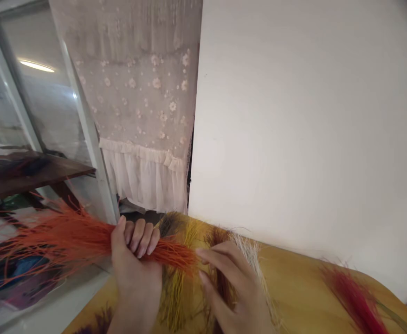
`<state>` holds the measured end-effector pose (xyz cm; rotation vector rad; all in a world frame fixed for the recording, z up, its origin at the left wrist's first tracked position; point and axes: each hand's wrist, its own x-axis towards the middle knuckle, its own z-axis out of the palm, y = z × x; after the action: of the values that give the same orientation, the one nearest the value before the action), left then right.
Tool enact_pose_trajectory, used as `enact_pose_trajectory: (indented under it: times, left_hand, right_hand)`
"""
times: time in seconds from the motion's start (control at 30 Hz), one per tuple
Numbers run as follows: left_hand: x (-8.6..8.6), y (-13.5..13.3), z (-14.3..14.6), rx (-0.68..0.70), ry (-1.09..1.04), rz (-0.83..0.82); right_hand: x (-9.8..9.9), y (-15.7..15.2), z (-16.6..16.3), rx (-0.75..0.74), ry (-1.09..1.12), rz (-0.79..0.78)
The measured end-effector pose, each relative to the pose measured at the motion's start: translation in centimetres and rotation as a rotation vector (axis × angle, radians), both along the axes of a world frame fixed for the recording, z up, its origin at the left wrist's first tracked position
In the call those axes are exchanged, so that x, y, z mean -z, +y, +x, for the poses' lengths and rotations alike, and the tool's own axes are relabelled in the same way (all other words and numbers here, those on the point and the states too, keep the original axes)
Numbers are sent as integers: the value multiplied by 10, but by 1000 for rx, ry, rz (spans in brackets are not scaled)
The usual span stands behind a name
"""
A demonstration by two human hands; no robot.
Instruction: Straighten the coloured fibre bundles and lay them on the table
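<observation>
My left hand (137,260) is wrapped round a bundle of thin orange fibres (74,236). The long loose strands fan out to the left, and a shorter, trimmed-looking end sticks out to the right of the fist. At that short end is my right hand (234,283), its thumb and forefinger apart, fingertips close to the fibre tips; whether they touch I cannot tell. Under and between the hands lie a yellow fibre bundle (175,297) and a brown one (219,236), partly covered by the right hand. A whitish bundle (250,250) lies just beyond it.
The wooden table (293,278) also bears a red bundle (356,297) at the right, a dark one (170,225) at the back and a purplish one (99,320) in front. A white wall (307,139) borders it. A lace curtain (144,106) and dark side table (32,171) are left.
</observation>
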<state>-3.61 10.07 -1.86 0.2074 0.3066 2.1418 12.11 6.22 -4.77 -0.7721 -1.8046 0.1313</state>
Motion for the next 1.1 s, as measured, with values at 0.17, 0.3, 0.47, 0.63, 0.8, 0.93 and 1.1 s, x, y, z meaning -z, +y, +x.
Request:
enact_pose_trajectory:
  times: [0.17,0.3,0.47,0.63,0.8,0.93,1.1]
  left_hand:
    - [-3,-3,3,5,21,-30]
    - [-3,-4,2,-15,31,-39]
    - [-3,-5,-2,-37,30,-30]
    - [-4,-8,-4,-39,42,-19]
    - [-9,-9,-1,-70,79,-39]
    - [-14,-14,3,-110,97,-57]
    - [-15,-20,12,-94,110,-14]
  right_hand:
    - [0,2,0,33,-37,31]
    - [-1,4,3,29,-61,-13]
    - [0,4,2,34,-88,-62]
    - [1,3,-1,71,-106,-201]
    - [2,5,-3,62,-46,-301]
    - [11,7,-7,83,43,-349]
    - [22,5,-17,86,113,-345]
